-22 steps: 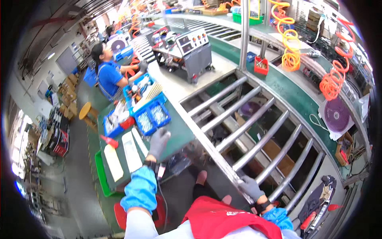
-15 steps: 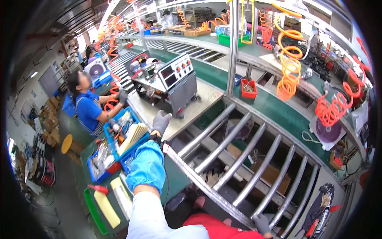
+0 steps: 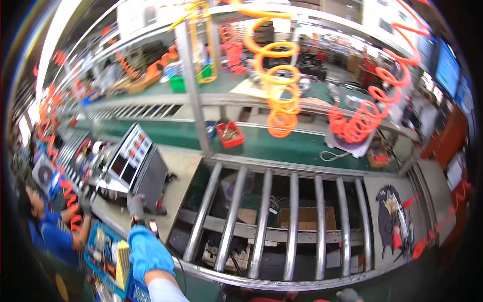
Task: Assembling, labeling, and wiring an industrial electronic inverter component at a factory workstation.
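Note:
My left hand (image 3: 136, 204), in a grey glove, reaches out at the left with fingers stretched toward a grey box-shaped instrument (image 3: 146, 171) with a slanted panel of dark displays and red knobs. I cannot tell whether the fingertips touch it. A blue sleeve cover (image 3: 148, 251) wraps my left forearm. At the lower edge, my right hand (image 3: 348, 295), also grey-gloved, is mostly cut off beside the roller frame, its fingers hidden. The instrument stands on a pale metal plate (image 3: 176, 189), next to a small table holding wired parts (image 3: 95, 161).
Bare metal rollers (image 3: 292, 226) with gaps between them lie ahead. Orange coiled hoses (image 3: 279, 75) hang above. A blue bin (image 3: 108, 272) of parts sits below my left arm; a co-worker in blue (image 3: 55, 239) is beyond. A red bin (image 3: 230, 134) and tools (image 3: 395, 221) lie farther off.
My view has swung to the right, so the scene shifts left in the picture. My left hand has come closer to the instrument. The right hand stays by the roller frame's near edge.

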{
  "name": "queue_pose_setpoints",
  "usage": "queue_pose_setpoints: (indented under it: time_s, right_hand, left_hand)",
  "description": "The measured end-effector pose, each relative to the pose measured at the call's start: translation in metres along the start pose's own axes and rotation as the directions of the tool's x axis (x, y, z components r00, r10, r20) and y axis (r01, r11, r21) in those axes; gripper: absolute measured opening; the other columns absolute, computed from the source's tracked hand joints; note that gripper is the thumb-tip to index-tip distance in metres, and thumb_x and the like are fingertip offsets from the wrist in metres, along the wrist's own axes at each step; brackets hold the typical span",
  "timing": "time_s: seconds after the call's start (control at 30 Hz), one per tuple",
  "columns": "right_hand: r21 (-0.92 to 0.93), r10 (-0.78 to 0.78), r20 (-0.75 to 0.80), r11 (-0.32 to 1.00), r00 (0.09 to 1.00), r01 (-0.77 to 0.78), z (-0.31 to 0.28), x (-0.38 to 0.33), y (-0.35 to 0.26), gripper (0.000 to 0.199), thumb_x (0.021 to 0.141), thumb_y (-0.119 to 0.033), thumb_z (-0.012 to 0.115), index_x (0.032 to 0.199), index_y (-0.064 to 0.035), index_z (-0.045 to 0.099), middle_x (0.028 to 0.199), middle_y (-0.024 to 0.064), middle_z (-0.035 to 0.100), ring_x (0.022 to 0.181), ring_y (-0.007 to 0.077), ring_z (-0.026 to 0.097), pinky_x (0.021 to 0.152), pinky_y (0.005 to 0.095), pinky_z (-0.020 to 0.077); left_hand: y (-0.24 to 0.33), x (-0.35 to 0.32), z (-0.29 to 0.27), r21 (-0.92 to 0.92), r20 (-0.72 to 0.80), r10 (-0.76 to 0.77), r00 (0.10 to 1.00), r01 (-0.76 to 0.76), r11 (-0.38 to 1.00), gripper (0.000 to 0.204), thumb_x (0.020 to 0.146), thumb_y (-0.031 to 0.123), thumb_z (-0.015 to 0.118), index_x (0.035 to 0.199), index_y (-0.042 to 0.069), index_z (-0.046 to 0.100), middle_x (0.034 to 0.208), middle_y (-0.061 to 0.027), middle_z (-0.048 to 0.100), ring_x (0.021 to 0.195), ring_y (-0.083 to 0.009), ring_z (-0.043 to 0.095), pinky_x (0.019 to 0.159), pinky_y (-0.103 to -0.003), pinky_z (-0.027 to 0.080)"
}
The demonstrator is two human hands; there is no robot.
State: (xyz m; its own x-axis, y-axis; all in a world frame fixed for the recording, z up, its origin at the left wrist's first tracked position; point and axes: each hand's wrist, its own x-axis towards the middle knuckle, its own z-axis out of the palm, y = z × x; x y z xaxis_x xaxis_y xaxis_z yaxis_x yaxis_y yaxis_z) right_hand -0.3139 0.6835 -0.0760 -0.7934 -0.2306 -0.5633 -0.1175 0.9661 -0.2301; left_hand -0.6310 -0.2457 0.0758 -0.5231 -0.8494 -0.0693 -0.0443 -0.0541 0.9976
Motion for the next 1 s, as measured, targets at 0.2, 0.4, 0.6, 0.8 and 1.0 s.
queue_pose_setpoints:
  time_s: [0.2,0.4,0.6,0.8,1.0]
  right_hand:
    - [0.757,0.399,0.182,0.526,0.898,-0.388,-0.152,0.022,-0.121,0.036,0.086,-0.036,0.061,0.094,-0.0016,0.067,0.082,0.0169,0.067,0.078,0.0272,0.068,0.07,0.0382,0.0529]
    - [0.715,0.045,-0.006,0.698,0.999,-0.027,-0.194,0.098,-0.145,0.043,0.089,-0.042,0.059,0.106,-0.0025,0.065,0.084,0.0102,0.068,0.077,0.0195,0.066,0.072,0.0337,0.0521]
    - [0.74,-0.279,-0.041,0.637,0.959,0.217,-0.225,0.154,-0.194,0.051,0.088,-0.044,0.061,0.117,-0.0019,0.059,0.09,0.0115,0.067,0.078,0.0212,0.066,0.072,0.0354,0.0527]
    - [0.462,-0.298,-0.23,0.805,0.927,0.373,-0.228,0.18,-0.205,0.073,0.081,-0.043,0.063,0.135,0.0015,0.042,0.116,0.0266,0.061,0.108,0.0397,0.06,0.092,0.0434,0.0471]
    - [0.52,-0.29,-0.31,0.745,0.905,0.417,-0.236,0.151,-0.179,0.076,0.08,-0.048,0.066,0.136,-0.0015,0.044,0.128,0.0281,0.053,0.117,0.0412,0.054,0.097,0.0426,0.0448]
  left_hand:
    - [0.006,-0.074,0.048,-0.053,0.135,0.097,0.986,-0.091,0.994,0.061,0.066,-0.006,0.054,0.126,0.003,0.052,0.09,-0.0045,0.061,0.058,-0.0122,0.049,0.047,-0.024,0.039]
    - [-0.017,-0.197,0.072,-0.157,0.196,0.179,0.964,-0.149,0.976,0.07,0.063,-0.009,0.053,0.133,-0.005,0.045,0.119,-0.0122,0.058,0.1,-0.0221,0.057,0.089,-0.031,0.045]
    - [0.008,-0.367,0.106,-0.116,0.425,0.158,0.891,-0.119,0.986,0.048,0.069,-0.006,0.061,0.117,-0.003,0.054,0.105,-0.0075,0.061,0.091,-0.0159,0.057,0.083,-0.03,0.047]
    - [0.02,-0.485,0.136,0.159,0.764,0.064,0.642,-0.284,0.946,0.045,0.076,0.003,0.064,0.121,-0.001,0.055,0.099,-0.0077,0.064,0.089,-0.0156,0.061,0.081,-0.031,0.05]
    - [0.097,-0.518,0.166,0.066,0.995,-0.094,0.037,-0.942,0.329,0.047,0.084,0.019,0.061,0.131,0.019,0.056,0.101,-0.0102,0.067,0.09,-0.0267,0.065,0.079,-0.037,0.053]
